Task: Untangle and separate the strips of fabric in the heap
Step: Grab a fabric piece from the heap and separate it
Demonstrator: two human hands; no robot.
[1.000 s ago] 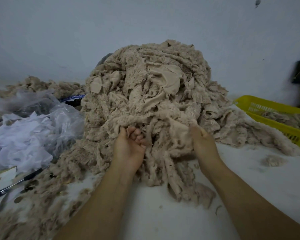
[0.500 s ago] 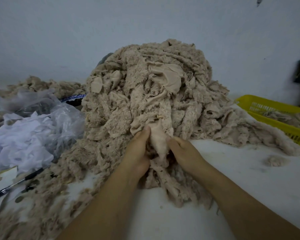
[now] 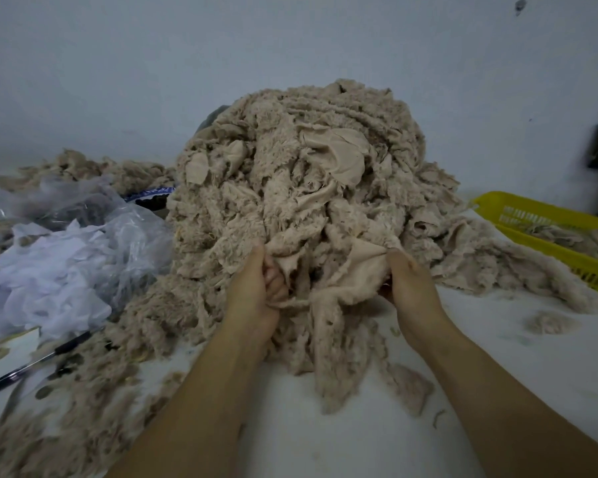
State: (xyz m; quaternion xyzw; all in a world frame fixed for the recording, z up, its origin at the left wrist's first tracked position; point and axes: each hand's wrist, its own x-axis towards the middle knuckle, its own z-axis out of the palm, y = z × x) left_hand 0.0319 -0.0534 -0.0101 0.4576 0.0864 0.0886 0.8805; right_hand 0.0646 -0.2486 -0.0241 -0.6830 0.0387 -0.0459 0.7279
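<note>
Hands wider apart than a moment ago, left hand [image 3: 256, 291] and right hand [image 3: 411, 288] both gripping a strip [image 3: 356, 267], stretched before the heap [image 3: 290, 167]

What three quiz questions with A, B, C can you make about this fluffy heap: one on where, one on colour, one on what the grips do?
1. Where is the basket compared with the heap?
A. To its left
B. To its right
C. On top of it

2. What colour is the basket?
A. Yellow
B. Red
C. Green

3. What are the left grip and right grip doing?
A. Resting open, holding nothing
B. Waving in the air
C. Each holding fabric at the heap's front

Answers:
1 B: it sits at the right edge, beside the heap.
2 A: its walls are plainly yellow.
3 C: both curl round beige fabric.
</note>
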